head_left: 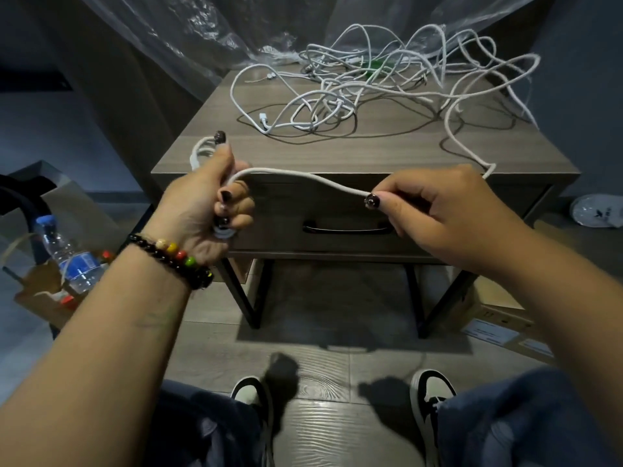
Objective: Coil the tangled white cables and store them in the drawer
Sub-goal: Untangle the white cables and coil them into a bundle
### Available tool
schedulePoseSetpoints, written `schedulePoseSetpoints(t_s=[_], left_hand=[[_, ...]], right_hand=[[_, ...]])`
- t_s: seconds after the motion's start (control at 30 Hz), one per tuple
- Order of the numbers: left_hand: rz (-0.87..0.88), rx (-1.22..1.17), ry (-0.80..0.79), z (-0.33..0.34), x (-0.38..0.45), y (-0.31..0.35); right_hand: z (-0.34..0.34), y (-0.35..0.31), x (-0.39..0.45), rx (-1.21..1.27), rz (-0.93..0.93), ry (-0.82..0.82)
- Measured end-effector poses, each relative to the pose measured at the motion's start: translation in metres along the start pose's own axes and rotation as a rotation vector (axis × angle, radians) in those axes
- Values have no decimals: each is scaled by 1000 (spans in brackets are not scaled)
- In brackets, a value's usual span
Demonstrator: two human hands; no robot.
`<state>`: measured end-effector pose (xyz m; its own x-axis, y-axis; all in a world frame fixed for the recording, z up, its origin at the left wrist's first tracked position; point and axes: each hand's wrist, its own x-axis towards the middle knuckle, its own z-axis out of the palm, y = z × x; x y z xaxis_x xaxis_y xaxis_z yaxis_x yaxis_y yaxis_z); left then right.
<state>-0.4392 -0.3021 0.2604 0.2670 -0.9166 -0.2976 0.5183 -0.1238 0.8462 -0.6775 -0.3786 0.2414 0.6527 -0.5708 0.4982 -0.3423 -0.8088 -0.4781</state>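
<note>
A tangle of white cables (371, 85) lies across the top of a grey wooden side table (209, 146). One white cable (290, 175) runs out of the tangle over the table's front edge and spans between my hands. My left hand (209, 200) grips a small coil of it, with loops showing above and below my fist. My right hand (435, 207) pinches the same cable between thumb and forefinger in front of the table. The drawer (276, 210) under the tabletop is closed, its dark handle (347, 228) between my hands.
A water bottle (70, 257) stands in a paper bag at the left. A cardboard box (499, 318) sits on the floor at the right, a white object (596, 210) beyond it. Clear plastic sheeting (209, 32) hangs behind the table. My shoes (253, 396) are on the wooden floor below.
</note>
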Motion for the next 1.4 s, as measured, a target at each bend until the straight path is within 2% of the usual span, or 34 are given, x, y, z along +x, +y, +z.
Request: schedulePoseSetpoints(t_s=[0.3, 0.7, 0.8, 1.0, 1.1, 1.27, 1.4], left_hand=[[84, 373, -80, 23, -13, -30], [35, 423, -53, 32, -6, -48], [79, 442, -42, 33, -4, -51], [56, 460, 39, 38, 0, -54], [109, 505, 25, 38, 0, -53], [176, 545, -116, 36, -5, -53], [233, 693, -22, 34, 0, -56]], right_hand=[[10, -5, -5, -122, -19, 87], [31, -20, -7, -303, -129, 21], [37, -25, -9, -339, -174, 7], [43, -31, -11, -365, -191, -21], [43, -32, -12, -372, -192, -41], [44, -34, -12, -399, -183, -48], [46, -35, -12, -399, -190, -59]])
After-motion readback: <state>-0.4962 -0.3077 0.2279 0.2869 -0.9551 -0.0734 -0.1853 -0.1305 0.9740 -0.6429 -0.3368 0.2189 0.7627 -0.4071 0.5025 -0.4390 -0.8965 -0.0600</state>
